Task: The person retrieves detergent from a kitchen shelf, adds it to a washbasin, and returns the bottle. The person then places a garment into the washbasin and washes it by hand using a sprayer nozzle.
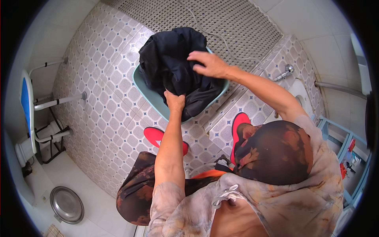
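Note:
Dark, nearly black clothing (171, 56) is heaped in a light teal plastic basin (154, 103) on the tiled floor before me. Part of the heap rises over the basin's far rim. My left hand (175, 101) grips a fold of the cloth at the near side, its fingertips partly hidden in the fabric. Over the right part of the heap is my right hand (211, 64), fingers spread and bent, with nothing in it. Whether its fingertips touch the cloth I cannot tell.
A perforated mat (237, 23) with a thin hose (220, 37) across it lies beyond the basin. A blue-seated chair (28, 103) stands left. At right are a chrome valve (285, 72), a toilet (300, 93) and a blue rack (349, 133). A round metal lid (67, 205) lies lower left.

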Demonstrator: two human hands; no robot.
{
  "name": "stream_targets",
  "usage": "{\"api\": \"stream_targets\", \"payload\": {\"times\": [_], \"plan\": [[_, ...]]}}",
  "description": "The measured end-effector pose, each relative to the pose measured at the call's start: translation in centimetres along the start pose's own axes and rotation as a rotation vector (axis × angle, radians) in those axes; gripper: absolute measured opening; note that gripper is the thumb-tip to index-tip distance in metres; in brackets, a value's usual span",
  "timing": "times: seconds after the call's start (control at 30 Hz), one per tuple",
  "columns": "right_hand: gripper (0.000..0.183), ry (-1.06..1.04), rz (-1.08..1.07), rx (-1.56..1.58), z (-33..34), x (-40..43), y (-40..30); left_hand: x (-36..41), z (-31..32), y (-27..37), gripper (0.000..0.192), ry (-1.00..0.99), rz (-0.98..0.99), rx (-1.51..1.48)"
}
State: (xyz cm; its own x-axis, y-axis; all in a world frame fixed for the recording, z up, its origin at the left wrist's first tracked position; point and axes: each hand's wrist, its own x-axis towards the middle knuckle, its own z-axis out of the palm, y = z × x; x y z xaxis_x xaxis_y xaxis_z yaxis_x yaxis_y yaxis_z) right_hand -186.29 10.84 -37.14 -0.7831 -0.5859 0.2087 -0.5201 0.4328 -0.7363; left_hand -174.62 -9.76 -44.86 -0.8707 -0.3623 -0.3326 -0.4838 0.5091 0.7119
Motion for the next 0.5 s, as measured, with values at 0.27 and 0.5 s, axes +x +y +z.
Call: {"api": "stream_targets", "payload": {"times": [0.27,0.5], "plan": [[0.049,0.238,0.870,0.261,-3.2,8.1,5.5,-0.6,0.1,0.3,0.070,0.017,0.019,-0.042],[0.047,0.287,0.911,0.569,-0.7,12.5,7.6,-1.4,1.3,1.1,0.052,0.100,0.036,-0.044]]}}
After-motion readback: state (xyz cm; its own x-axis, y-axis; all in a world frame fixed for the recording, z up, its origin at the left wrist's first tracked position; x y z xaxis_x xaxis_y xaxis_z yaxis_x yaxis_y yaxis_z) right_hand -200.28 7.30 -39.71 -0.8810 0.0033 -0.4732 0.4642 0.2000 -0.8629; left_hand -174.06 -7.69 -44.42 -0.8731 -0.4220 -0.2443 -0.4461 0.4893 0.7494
